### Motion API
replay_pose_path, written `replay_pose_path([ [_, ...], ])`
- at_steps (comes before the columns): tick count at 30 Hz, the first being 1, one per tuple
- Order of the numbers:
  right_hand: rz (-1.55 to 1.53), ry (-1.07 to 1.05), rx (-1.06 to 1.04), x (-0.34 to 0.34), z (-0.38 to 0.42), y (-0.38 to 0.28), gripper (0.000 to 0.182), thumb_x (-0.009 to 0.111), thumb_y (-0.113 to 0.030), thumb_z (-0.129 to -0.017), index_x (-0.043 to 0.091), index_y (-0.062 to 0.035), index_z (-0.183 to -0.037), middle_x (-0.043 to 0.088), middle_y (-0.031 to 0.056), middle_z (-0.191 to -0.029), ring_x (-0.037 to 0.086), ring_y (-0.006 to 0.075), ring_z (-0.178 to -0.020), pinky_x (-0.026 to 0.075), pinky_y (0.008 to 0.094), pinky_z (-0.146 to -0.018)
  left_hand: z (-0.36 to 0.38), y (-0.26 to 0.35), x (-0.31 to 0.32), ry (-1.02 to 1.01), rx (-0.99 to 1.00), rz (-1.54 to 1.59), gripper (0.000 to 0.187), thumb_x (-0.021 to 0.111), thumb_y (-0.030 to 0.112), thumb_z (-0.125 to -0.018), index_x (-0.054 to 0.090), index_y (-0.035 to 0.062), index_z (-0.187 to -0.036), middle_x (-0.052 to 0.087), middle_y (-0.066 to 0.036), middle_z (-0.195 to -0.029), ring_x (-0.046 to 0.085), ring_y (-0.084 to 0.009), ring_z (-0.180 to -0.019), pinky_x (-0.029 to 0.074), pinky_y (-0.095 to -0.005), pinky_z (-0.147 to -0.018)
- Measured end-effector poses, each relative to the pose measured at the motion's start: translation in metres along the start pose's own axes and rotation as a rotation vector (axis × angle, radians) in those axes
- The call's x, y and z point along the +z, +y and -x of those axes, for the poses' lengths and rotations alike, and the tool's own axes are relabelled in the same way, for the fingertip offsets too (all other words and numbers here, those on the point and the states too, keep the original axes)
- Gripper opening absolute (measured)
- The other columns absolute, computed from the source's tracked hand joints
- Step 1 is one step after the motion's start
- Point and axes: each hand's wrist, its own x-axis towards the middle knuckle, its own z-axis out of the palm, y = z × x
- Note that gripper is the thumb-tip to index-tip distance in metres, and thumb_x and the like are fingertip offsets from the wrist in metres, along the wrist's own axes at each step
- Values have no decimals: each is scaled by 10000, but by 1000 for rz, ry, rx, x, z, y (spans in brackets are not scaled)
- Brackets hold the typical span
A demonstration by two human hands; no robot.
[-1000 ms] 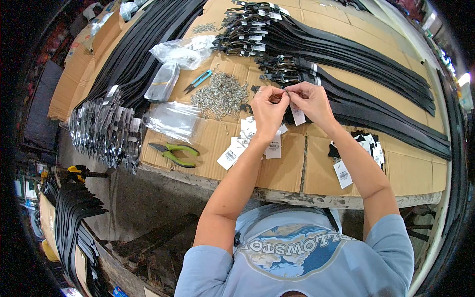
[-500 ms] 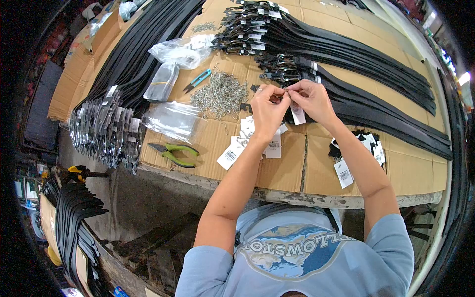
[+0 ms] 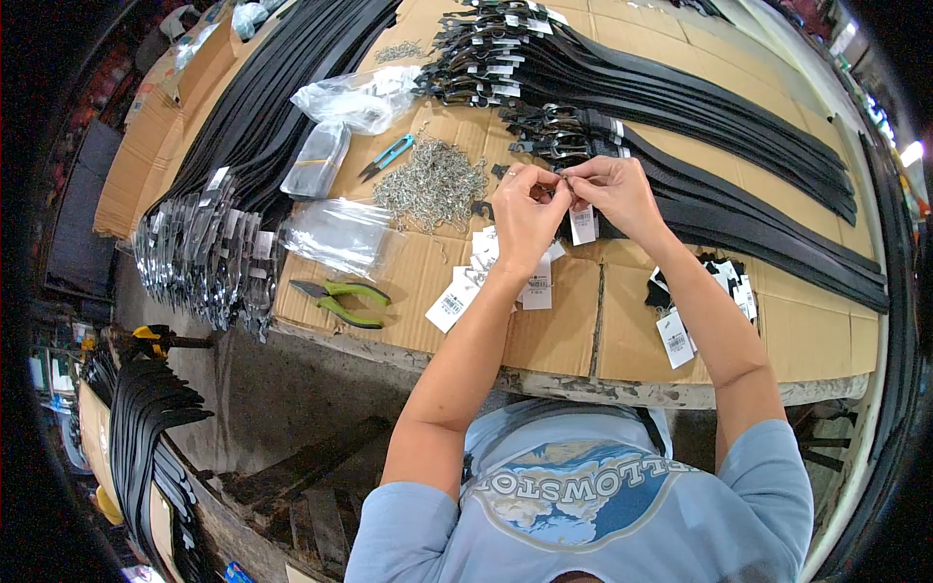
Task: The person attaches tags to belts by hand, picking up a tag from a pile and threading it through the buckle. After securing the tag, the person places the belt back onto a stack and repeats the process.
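Note:
My left hand (image 3: 530, 216) and my right hand (image 3: 622, 201) meet fingertip to fingertip over the near end of a stack of black belts (image 3: 719, 216). Both are closed in a pinch on something small that the fingers mostly hide. A white tag (image 3: 583, 226) with print on it hangs below my right fingertips. Beside my left wrist lie several loose white tags (image 3: 450, 303), partly under the forearm. A heap of small silver chains (image 3: 432, 187) is left of my left hand. Near my right forearm sits a bunch of black pieces with white tags (image 3: 674, 337).
Green-handled pliers (image 3: 352, 303) and blue thread snips (image 3: 393, 155) lie on the cardboard-covered table (image 3: 554, 340). Clear plastic bags (image 3: 340, 236) are at the left. More black belts (image 3: 671, 92) are stacked at the back, and others with wrapped ends (image 3: 209, 257) hang over the left edge.
The white tag below my right fingers has turned, so its printed face shows more squarely. Both hands stay pinched in nearly the same place.

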Motion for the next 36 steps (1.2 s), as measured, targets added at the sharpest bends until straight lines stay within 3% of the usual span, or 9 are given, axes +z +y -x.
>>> replay_pose_path([
  [11, 125, 39, -94, 2, -1, 6, 172, 649, -85, -808, 685, 73, -868, 660, 85, -760, 623, 104, -621, 499, 249, -556, 0, -1, 0, 31, 76, -10, 95, 691, 43, -724, 628, -27, -730, 574, -97, -712, 575, -155, -563, 463, -263, -511],
  [13, 184, 57, -100, 2, 0, 6, 175, 651, -94, -802, 685, 67, -863, 650, 82, -764, 618, 101, -622, 492, 252, -556, 0, 3, -1, 0, -3, -7, 114, 715, 79, -735, 662, -21, -751, 616, -104, -703, 602, -164, -615, 469, -283, -577],
  [16, 221, 75, -135, 1, -1, 9, 178, 646, -107, -793, 685, 53, -861, 636, 89, -764, 619, 109, -622, 490, 257, -566, -1, 2, -1, 1, 55, 16, 96, 692, 47, -728, 634, -29, -734, 575, -103, -711, 581, -164, -566, 467, -275, -517],
  [20, 252, 53, -123, 1, 0, 5, 177, 635, -110, -797, 685, 37, -881, 626, 90, -752, 608, 124, -625, 485, 263, -589, -2, 1, -3, -24, 82, 11, 93, 687, 44, -733, 637, -33, -742, 579, -106, -712, 587, -169, -575, 470, -279, -525],
  [22, 268, 47, -110, 0, 2, 2, 178, 635, -112, -800, 685, 32, -893, 621, 92, -755, 603, 132, -632, 482, 263, -596, -2, 0, -4, -62, 32, 42, 102, 700, 71, -748, 666, -21, -774, 612, -100, -714, 601, -172, -634, 468, -284, -588],
  [27, 349, 59, -220, -1, 4, 5, 174, 637, -113, -819, 685, 16, -927, 599, 114, -779, 586, 190, -725, 464, 293, -642, -1, 0, -4, -66, 38, 49, 96, 695, 60, -747, 658, -23, -779, 610, -102, -716, 599, -173, -633, 467, -284, -590],
  [36, 384, 45, -239, -2, 4, 3, 171, 640, -113, -819, 690, 15, -922, 606, 112, -773, 588, 198, -700, 469, 305, -632, -1, -1, -4, -38, 118, 8, 70, 672, 19, -738, 629, -33, -757, 589, -109, -740, 611, -183, -608, 490, -276, -550],
])
